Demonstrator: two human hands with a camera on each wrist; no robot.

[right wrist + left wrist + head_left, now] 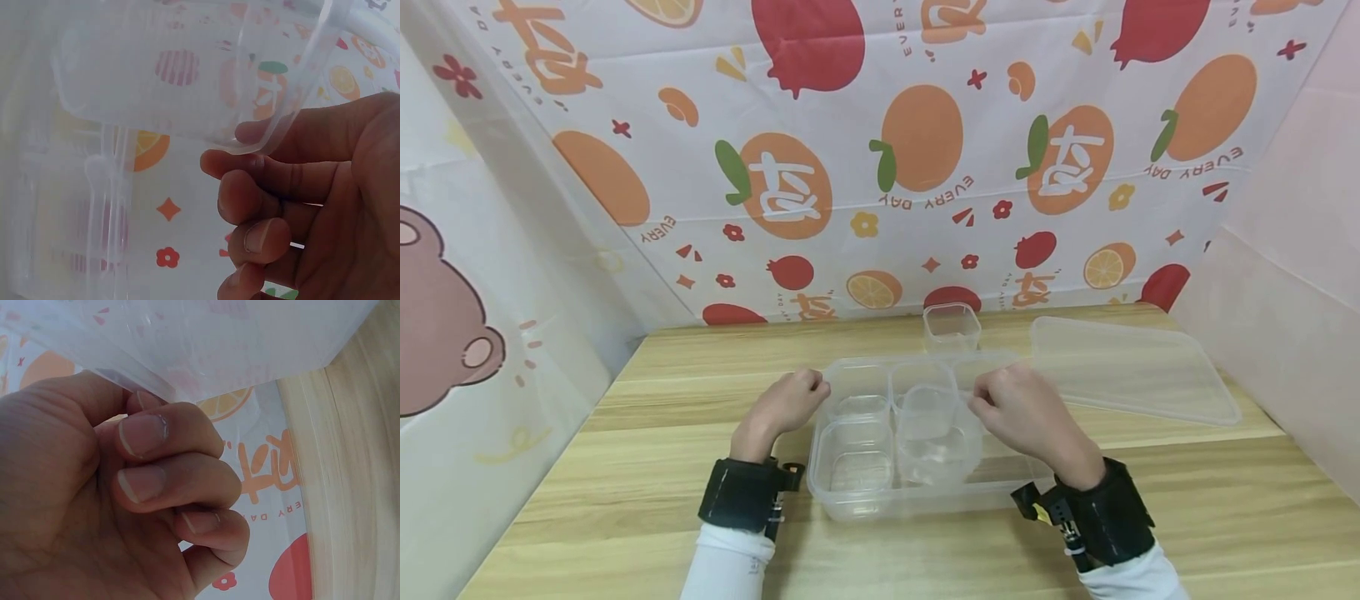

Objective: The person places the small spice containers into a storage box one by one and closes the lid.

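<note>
A large clear plastic container stands on the table with several small clear containers inside. My left hand is at its left rim, thumb and curled fingers pinching the edge; in the left wrist view the translucent wall rises above the fingertips. With thumb and forefinger, my right hand pinches the rim of a small clear container over the large one's middle. The other right fingers are loosely bent. Beside the held piece, a small container sits in the large one's front left corner.
Behind the large container stands another small clear container. A flat translucent lid lies on the wooden table at the right. A fruit-printed cloth hangs along the back, with cloth walls on both sides.
</note>
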